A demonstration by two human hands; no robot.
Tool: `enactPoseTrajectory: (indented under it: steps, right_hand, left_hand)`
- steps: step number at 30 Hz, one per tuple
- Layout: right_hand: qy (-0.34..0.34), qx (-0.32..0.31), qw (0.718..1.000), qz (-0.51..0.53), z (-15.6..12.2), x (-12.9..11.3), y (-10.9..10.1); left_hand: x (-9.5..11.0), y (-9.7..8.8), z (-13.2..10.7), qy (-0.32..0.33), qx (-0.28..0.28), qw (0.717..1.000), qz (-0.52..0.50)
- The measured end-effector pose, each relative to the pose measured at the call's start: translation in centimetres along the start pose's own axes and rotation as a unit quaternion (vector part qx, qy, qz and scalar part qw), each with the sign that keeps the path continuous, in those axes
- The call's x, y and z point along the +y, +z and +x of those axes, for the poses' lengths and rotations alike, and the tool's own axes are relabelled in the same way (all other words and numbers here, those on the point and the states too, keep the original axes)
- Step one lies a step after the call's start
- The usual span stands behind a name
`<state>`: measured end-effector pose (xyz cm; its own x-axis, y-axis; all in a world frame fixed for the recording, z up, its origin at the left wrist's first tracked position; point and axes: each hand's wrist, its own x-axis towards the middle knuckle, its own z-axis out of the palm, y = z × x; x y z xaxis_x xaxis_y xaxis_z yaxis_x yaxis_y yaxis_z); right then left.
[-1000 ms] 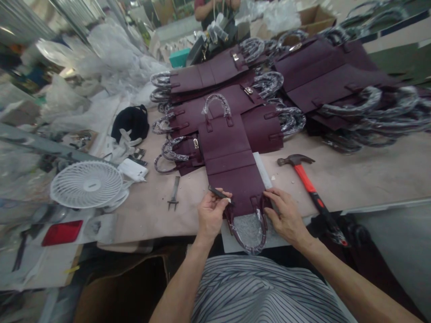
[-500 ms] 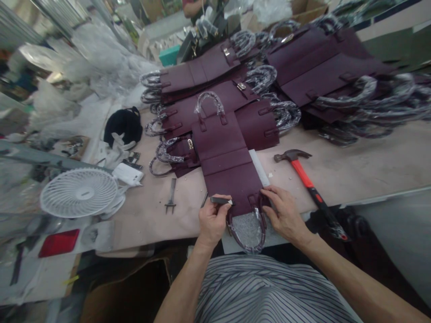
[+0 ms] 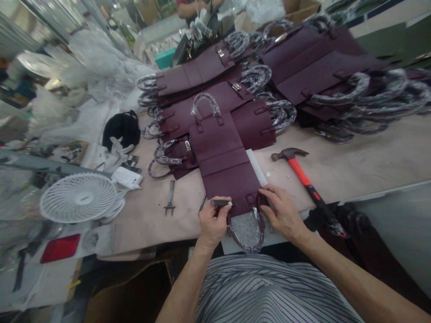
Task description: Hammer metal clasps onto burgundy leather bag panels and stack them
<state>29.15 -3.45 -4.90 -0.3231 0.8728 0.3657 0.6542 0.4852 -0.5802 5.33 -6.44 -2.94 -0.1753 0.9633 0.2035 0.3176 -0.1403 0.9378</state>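
A flat burgundy leather bag panel [image 3: 226, 162] lies on the table in front of me, a plastic-wrapped handle [image 3: 247, 233] at its near end. My left hand [image 3: 212, 220] pinches a small dark metal tool [image 3: 221, 202] at the panel's near left corner. My right hand [image 3: 282, 214] presses down on the near right corner, beside the handle's tab. A white strip [image 3: 257, 167] pokes out from under the panel's right edge.
A red-handled hammer [image 3: 305, 179] lies right of the panel. A forked metal tool [image 3: 170, 198], a white fan [image 3: 79, 197], a black pouch [image 3: 121, 128] and a red box [image 3: 60, 247] sit left. Stacks of burgundy panels [image 3: 316, 67] fill the far table. Another person [image 3: 191, 6] stands beyond.
My left hand has turned the dark tool from slanted to level at the panel's corner. The view has shifted slightly; my right hand stays on the panel.
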Motion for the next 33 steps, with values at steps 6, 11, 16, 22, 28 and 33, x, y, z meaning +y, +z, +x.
enactPoseTrajectory:
  steps: [6, 11, 16, 22, 28, 33]
  right_hand:
    - [-0.006, 0.004, 1.0, 0.004, 0.0, 0.0, 0.0]
    - [-0.003, 0.007, 1.0, 0.006, 0.0, 0.1, 0.1]
    - [0.002, 0.014, 1.0, 0.01, -0.1, 0.1, 0.2]
    - [0.006, 0.005, 1.0, 0.015, 0.0, 0.0, 0.0]
    - [0.031, 0.062, 0.997, -0.034, 0.2, 1.4, -3.5]
    - [0.145, 0.02, 0.964, -0.223, -0.5, 4.9, -7.3]
  left_hand:
    - [0.3, 0.2, 0.2, 0.082, -0.002, 0.995, 0.06]
    - [0.4, 0.6, 0.4, 0.155, 0.011, 0.982, 0.107]
    - [0.3, 0.7, 0.6, 0.177, 0.01, 0.976, 0.127]
    - [0.6, 0.8, 0.7, 0.222, -0.006, 0.962, 0.16]
    - [0.3, 1.0, 0.5, 0.217, -0.035, 0.958, 0.186]
    - [0.2, 1.1, 0.5, 0.222, -0.047, 0.958, 0.177]
